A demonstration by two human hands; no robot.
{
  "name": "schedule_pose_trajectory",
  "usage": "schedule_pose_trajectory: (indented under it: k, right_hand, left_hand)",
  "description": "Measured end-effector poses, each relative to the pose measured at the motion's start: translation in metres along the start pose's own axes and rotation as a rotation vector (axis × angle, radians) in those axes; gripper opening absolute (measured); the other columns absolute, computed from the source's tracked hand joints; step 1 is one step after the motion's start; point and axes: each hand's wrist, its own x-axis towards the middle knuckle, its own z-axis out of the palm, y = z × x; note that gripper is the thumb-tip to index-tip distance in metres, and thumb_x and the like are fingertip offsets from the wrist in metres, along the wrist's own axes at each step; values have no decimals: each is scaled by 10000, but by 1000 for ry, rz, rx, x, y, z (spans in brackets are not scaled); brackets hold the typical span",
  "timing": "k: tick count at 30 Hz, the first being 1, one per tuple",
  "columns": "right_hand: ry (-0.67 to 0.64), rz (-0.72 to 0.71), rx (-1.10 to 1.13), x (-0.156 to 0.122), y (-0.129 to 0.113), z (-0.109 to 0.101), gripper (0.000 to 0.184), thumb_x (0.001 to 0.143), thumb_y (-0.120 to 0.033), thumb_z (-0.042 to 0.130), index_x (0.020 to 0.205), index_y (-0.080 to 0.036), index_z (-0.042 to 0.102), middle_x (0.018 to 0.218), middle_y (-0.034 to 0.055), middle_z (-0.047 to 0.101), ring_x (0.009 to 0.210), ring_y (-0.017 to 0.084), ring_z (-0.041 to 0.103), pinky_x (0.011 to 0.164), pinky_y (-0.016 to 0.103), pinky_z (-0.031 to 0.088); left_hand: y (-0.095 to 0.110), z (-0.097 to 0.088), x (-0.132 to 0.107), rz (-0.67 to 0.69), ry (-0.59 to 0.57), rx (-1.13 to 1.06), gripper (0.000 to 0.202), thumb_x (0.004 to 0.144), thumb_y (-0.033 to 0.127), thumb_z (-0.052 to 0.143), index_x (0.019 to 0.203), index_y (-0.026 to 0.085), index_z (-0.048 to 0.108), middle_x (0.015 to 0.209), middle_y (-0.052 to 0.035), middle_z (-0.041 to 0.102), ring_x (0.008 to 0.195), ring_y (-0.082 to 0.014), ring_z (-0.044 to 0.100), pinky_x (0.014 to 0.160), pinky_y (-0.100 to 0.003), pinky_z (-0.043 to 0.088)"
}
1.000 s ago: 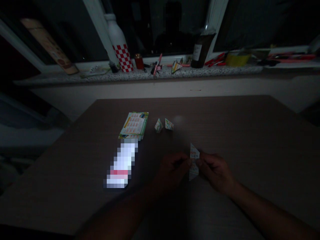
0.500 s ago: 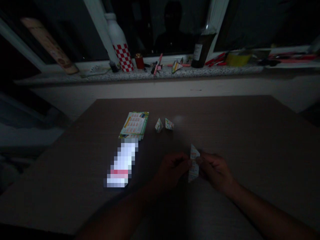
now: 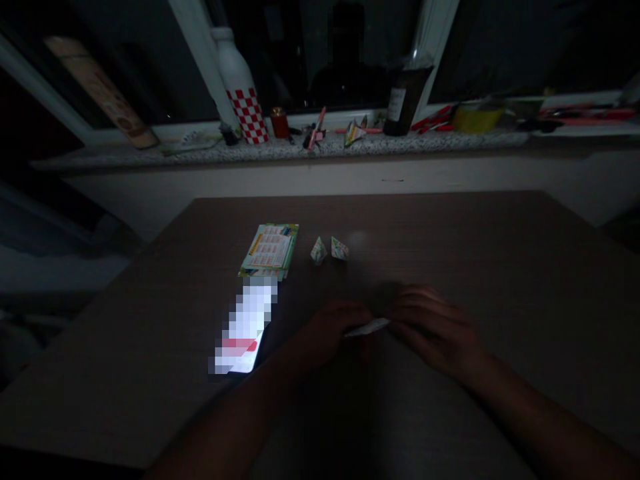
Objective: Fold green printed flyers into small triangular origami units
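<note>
In dim light, both my hands meet over a small folded paper piece (image 3: 367,327) that lies nearly flat on the brown table (image 3: 500,253). My left hand (image 3: 327,330) pinches its left end. My right hand (image 3: 433,327) lies over its right end, fingers closed down on it and blurred by motion. Two small folded paper triangles (image 3: 329,250) stand further back on the table. A stack of printed paper sheets (image 3: 270,250) lies to their left.
A lit phone (image 3: 245,327) lies on the table left of my left hand. The windowsill behind holds a red-checked white bottle (image 3: 240,87), a dark glass bottle (image 3: 405,93), a small red jar (image 3: 279,123), pens and other small items.
The paper piece was held upright between both hands; now it is turned down almost flat near the table, and my right hand has moved over it.
</note>
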Motion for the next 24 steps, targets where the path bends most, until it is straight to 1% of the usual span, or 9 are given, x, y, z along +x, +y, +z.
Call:
schedule_pose_trajectory:
  k: [1,3,5,8,10,13,16,19,24]
  right_hand:
    - [-12,8,-20,0,1,-1,303,789,-100,641,1054,-246,622,863,48,691,858,225,635,764,431,515]
    - [-33,25,-56,-1,2,-3,276,789,-112,647,1029,-247,628,853,44,689,844,221,631,752,426,511]
    - [-52,33,-73,-1,3,-5,247,787,-120,652,1001,-240,631,842,42,686,836,218,628,743,414,508]
    - [-79,37,-79,0,1,-5,195,787,-112,645,949,-218,634,809,39,683,803,207,629,748,404,502]
    - [-86,32,-75,0,-1,-5,177,784,-100,644,927,-203,628,794,40,679,786,201,628,753,401,497]
    - [-57,48,-38,1,-3,-3,166,778,-93,650,907,-192,620,780,43,669,777,197,624,742,390,499]
    - [-26,99,48,0,-4,0,165,770,-84,663,898,-181,625,773,43,664,765,187,626,712,356,510]
    - [-2,134,122,-1,-6,3,165,774,-65,665,890,-178,631,767,40,672,739,169,636,664,308,518]
    - [25,91,182,-2,-11,4,172,760,-34,671,843,-183,645,720,30,678,684,159,638,616,290,515]
  left_hand:
    - [4,-2,-2,30,79,119,255,840,345,526,686,158,607,623,2,577,579,-130,555,575,-256,447]
    - [11,-5,-6,171,172,391,214,862,342,526,889,170,651,827,-22,656,782,-156,606,709,-274,465]
    - [14,-5,-10,335,168,619,259,824,320,599,1039,180,631,970,-42,676,888,-172,614,798,-295,463]
    - [10,-3,-11,472,134,885,283,818,324,623,1057,175,643,982,-64,695,898,-191,628,818,-315,461]
    - [6,-2,-9,500,118,975,224,852,299,586,1027,183,665,941,-54,714,861,-184,644,790,-301,466]
    - [2,-2,-7,471,114,1014,202,890,289,542,997,199,688,895,-27,732,801,-160,661,739,-264,465]
    - [3,-1,-8,429,132,990,219,900,316,527,954,208,710,820,-9,736,721,-139,658,677,-236,452]
    - [5,1,-10,424,150,898,197,878,298,561,905,189,724,768,-11,732,665,-127,645,627,-217,435]
    - [6,3,-12,351,168,717,197,856,319,588,855,187,734,733,-13,727,639,-126,640,583,-207,432]
